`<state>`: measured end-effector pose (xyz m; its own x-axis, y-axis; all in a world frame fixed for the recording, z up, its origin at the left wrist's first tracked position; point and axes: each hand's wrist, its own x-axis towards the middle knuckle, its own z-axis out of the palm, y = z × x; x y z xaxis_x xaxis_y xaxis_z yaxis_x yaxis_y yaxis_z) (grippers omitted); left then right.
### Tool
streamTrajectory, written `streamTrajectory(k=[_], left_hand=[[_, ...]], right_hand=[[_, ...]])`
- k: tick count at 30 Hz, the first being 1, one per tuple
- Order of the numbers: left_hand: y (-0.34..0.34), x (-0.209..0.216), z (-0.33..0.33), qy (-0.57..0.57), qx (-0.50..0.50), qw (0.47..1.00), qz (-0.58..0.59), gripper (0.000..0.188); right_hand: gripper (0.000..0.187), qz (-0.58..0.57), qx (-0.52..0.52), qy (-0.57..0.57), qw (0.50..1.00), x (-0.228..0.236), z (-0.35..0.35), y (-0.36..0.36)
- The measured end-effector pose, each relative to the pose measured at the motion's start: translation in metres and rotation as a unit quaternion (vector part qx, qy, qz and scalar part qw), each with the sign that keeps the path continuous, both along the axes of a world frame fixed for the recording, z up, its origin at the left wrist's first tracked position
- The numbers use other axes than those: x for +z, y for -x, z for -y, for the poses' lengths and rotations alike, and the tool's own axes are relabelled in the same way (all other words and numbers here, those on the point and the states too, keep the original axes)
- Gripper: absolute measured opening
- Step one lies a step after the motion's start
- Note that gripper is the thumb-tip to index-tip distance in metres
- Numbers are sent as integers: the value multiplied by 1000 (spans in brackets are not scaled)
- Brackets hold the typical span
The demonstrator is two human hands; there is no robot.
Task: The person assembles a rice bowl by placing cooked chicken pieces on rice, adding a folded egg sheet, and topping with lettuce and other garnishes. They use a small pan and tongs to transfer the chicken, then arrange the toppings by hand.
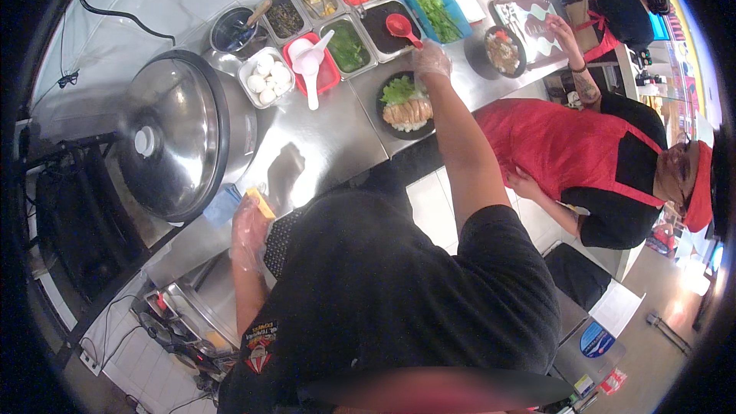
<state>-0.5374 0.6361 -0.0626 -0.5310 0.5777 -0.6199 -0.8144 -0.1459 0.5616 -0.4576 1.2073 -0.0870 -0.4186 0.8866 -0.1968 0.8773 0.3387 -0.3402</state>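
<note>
My right hand (433, 63), in a clear glove, reaches forward with its fingers closed at the handle end of a red ladle (400, 26). The ladle's bowl is over a metal pan of dark food (377, 24). Below that hand, a black bowl (409, 135) on the counter holds green lettuce (399, 90), sliced meat (408, 113) and white rice. At the counter's near left edge, my gloved left hand (250, 236) has its fingers against a small yellow block (261, 204). The block's kind is unclear.
A large round steel cooker (172, 138) stands left. Eggs (268, 77), a red tub (326, 75) with white scoops, and greens (435, 11) line the counter (330, 134). A co-worker in a red apron (537, 146) stands right, by another filled bowl (491, 61).
</note>
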Motion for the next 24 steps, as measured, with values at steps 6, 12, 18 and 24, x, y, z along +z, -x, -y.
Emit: streamTrajectory(k=[6,12,18,24], left_hand=[[-23,2,14,4,70,996,51,22],[-16,-2,2,10,67,997,35,21],[-4,-8,5,-15,71,996,57,23],[4,-8,7,-10,53,997,61,20]], right_hand=[[26,-21,87,-36,995,5,-19,1],[31,-2,138,-32,990,6,-32,7],[31,-105,96,-27,990,-6,-21,-6],[33,-249,-63,106,961,-27,-18,-14]])
